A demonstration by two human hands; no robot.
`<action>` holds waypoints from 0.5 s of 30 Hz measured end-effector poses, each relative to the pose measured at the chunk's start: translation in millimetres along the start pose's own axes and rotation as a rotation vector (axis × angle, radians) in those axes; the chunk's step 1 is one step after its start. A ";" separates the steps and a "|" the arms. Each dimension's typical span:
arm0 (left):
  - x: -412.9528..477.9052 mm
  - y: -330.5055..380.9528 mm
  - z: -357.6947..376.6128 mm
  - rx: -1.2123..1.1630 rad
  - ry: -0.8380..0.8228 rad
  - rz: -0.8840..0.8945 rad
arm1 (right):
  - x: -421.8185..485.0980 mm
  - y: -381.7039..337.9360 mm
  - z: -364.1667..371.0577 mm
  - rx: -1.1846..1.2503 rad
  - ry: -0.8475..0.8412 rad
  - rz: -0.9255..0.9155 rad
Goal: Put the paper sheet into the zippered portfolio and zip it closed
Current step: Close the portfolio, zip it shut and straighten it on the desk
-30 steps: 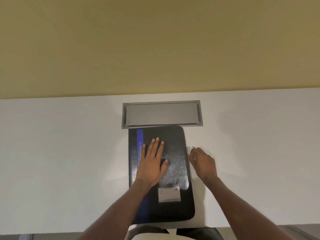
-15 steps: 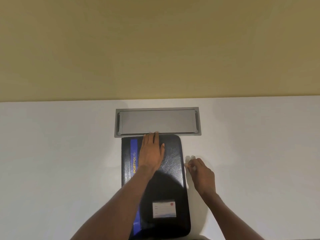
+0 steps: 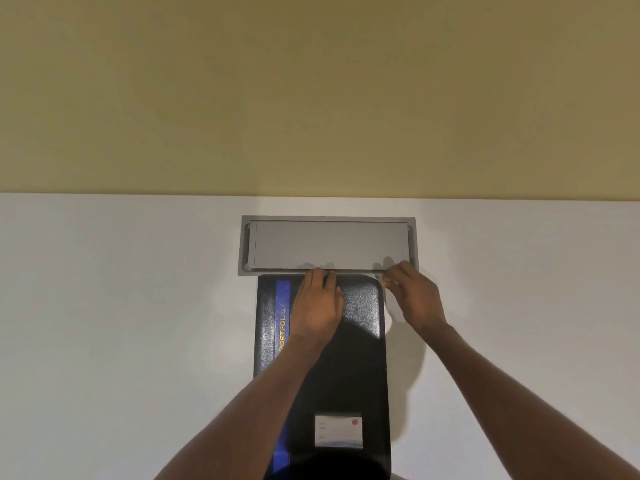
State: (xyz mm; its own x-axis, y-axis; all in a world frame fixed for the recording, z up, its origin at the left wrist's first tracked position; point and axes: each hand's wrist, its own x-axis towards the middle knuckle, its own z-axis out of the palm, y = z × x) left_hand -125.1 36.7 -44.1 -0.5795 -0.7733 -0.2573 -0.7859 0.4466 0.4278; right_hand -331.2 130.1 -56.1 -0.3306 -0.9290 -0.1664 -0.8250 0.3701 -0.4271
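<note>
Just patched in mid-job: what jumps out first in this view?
The black portfolio lies closed on the white table, its far edge against a grey hatch. The left hand presses flat on its cover, while the right hand pinches something small at its far right corner.

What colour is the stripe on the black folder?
Blue, with yellow letters on it. The stripe runs down the left side of the portfolio, clear in the head view.

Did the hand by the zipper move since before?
Yes. The right hand went up the portfolio's right edge, away from the person, to its top corner beside the gray hatch in the table.
</note>
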 end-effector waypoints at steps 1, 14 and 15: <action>-1.1 -0.2 -1.0 -0.002 0.010 0.008 | 8.8 -0.5 -4.4 -0.016 -0.040 -0.033; -6.5 5.7 0.8 -0.084 0.096 0.077 | 113.7 -77.0 -14.2 -0.290 -0.397 -0.589; -6.7 7.3 1.5 -0.074 0.095 0.089 | 118.1 -86.5 -11.4 -0.314 -0.422 -0.629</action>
State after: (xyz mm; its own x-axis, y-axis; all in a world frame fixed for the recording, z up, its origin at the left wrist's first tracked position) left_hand -127.3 45.9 -40.6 -0.6199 -0.7732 -0.1337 -0.7125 0.4833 0.5087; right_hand -304.1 -11.6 -28.8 0.3850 -0.8634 -0.3260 -0.9094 -0.2946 -0.2937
